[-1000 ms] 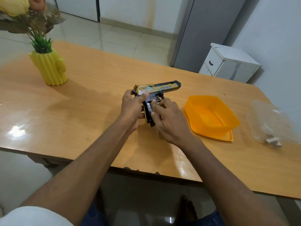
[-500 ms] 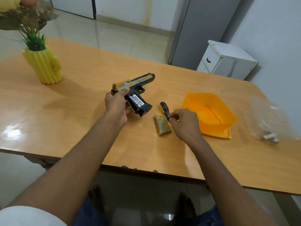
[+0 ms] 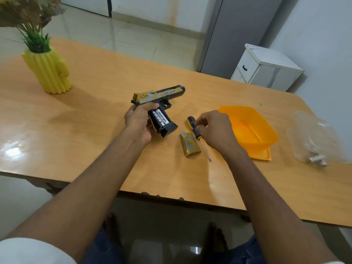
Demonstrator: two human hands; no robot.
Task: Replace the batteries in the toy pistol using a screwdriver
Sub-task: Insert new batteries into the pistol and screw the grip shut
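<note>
Hands are working beside an orange tub (image 3: 266, 130): left hand (image 3: 140, 123) is gripping the toy pistol (image 3: 159, 100), batteries (image 3: 162, 117) showing. Right hand (image 3: 216, 128) is pinching the screwdriver (image 3: 194, 128), the removed cover (image 3: 189, 144) lying just beside it.

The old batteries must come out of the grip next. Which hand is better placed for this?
The right hand, probably. It only touches the screwdriver lying on the table, near the exposed batteries. The left hand is busy holding the toy pistol.

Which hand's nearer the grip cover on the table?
Right. Right hand is just right of the cover, at the screwdriver; left hand holds the pistol, farther left.
</note>
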